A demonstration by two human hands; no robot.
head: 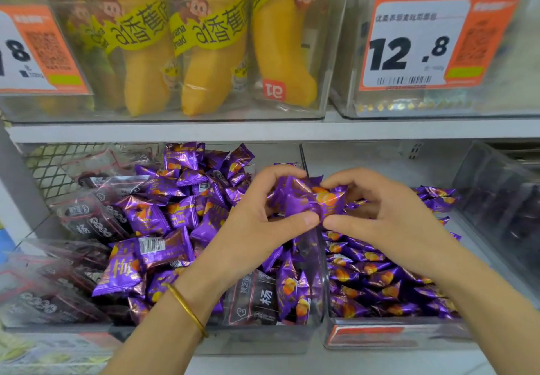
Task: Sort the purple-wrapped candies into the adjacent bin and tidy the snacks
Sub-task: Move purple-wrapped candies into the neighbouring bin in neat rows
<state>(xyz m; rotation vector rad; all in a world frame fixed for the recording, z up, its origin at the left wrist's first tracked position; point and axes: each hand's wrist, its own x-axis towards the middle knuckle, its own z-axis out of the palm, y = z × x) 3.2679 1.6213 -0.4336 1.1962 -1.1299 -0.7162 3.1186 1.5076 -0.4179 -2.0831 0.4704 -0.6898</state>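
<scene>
A bunch of purple-wrapped candies [306, 199] is cupped between my left hand [257, 228] and my right hand [388, 222], held above the wall between two clear bins. The left bin [257, 342] holds a heap of purple candies [175, 214] mixed with dark transparent snack packets [87, 222]. The right bin [388, 336] holds purple candies [374, 281] only, in a lower layer. A gold bangle sits on my left wrist.
The shelf above carries clear bins of yellow banana bread packs [210, 53] and orange price tags [420, 44]. Another clear bin with dark packets [502, 199] stands at the far right. A wire mesh panel [49, 167] stands behind the left bin.
</scene>
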